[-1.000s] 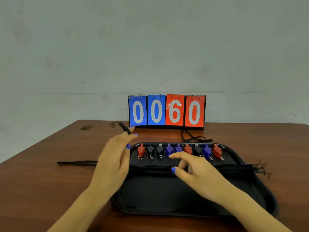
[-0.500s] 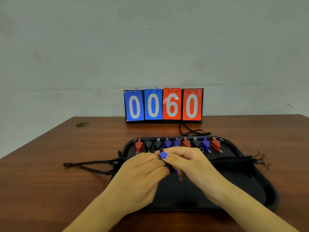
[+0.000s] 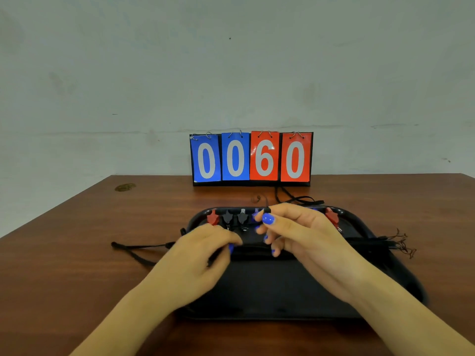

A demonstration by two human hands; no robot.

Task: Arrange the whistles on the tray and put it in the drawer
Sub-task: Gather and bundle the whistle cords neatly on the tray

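Observation:
A black tray (image 3: 270, 291) lies on the table in front of me. Along its far rim stands a row of whistles: a red whistle (image 3: 212, 218), two black whistles (image 3: 227, 217), and another red whistle (image 3: 331, 217) at the right; my right hand hides the middle ones. A bundle of black cords (image 3: 370, 244) crosses the tray. My right hand (image 3: 295, 232) pinches the end of a black lanyard (image 3: 267, 209) between thumb and forefinger, over the whistle row. My left hand (image 3: 203, 255) is curled round the same lanyard at the tray's left side.
A flip scoreboard (image 3: 251, 159) reading 0060 stands at the back of the brown table (image 3: 77, 265). The lanyard's loop (image 3: 138, 246) trails left onto the table. Cord ends (image 3: 403, 244) stick out past the tray's right rim. A small stain (image 3: 125, 187) marks the far left.
Both hands met over the tray's middle, then parted. My right hand has risen toward the whistle row with the lanyard end; my left hand has stayed low at the left.

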